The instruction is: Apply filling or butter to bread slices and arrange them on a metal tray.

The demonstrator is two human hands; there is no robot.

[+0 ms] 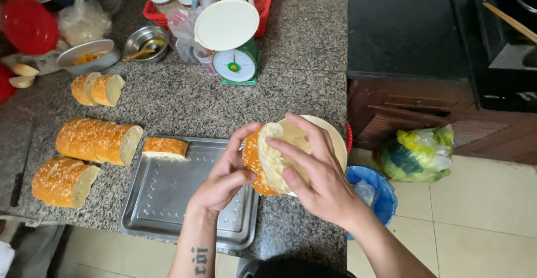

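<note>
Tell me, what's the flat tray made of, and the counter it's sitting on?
The tray looks like metal, probably steel or aluminium: it is silvery grey, dully shiny, with rows of small raised dots pressed into it. The counter looks like polished stone, likely granite: it is speckled grey, black and brown with a smooth face.

The speckled granite counter (184,96) bears a metal tray (168,199), 3 bread loaves, a kitchen scale (235,60), and seemingly a metal bowl (146,42).

five bread pieces (98,141); one tray (168,199); one scale (235,65)
</note>
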